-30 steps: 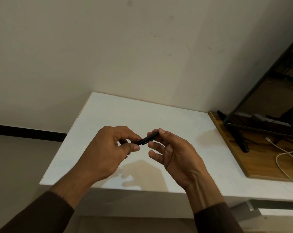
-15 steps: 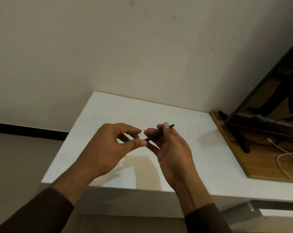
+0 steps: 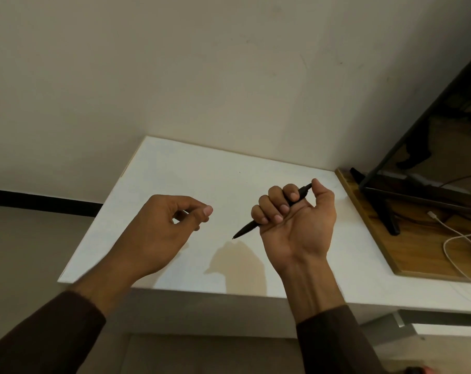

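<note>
My right hand (image 3: 299,233) is turned palm up above the white table (image 3: 202,168), and its fingers are curled round a slim black pen (image 3: 245,229). The pen's tip points down and left and its top end sticks out by the thumb. My left hand (image 3: 158,230) hovers a little to the left, apart from the pen. Its fingers are curled, the thumb meets the fingertips, and nothing shows between them.
A wooden board (image 3: 418,255) lies on the table at the right. On it stands a dark screen (image 3: 445,147) on a black foot (image 3: 388,214), with a white cable (image 3: 456,238) looped beside it. A plain wall is behind, and floor lies left of the table.
Both hands held the pen between their fingertips. My left hand has let go and drawn left; my right hand has moved right, turned palm up and closed its fist round the pen.
</note>
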A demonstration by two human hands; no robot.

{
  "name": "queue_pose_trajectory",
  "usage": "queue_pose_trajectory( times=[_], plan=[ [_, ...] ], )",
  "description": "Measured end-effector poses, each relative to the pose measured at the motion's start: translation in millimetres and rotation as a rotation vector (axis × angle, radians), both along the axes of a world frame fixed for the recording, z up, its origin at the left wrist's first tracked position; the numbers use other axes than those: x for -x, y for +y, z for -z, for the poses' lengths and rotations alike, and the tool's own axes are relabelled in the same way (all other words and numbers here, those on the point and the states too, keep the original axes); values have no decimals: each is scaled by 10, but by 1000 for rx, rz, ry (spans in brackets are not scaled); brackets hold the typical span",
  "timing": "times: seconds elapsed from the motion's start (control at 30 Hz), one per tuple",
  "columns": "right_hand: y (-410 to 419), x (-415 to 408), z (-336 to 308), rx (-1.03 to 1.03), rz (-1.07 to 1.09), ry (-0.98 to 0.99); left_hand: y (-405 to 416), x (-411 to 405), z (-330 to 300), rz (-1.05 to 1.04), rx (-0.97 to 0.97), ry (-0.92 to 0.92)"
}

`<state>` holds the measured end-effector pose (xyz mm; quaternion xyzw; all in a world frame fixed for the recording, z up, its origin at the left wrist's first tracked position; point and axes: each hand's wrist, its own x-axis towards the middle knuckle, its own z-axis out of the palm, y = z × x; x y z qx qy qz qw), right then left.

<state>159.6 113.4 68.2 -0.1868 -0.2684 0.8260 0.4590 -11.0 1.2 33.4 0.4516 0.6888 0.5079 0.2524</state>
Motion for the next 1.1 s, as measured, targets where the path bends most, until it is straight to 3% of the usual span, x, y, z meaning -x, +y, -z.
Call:
queue_pose_trajectory(
  times=[1.1],
  plan=[
    [45,-53,-81,-54,81,22,11,-1,31,32,23,44]
  ],
)
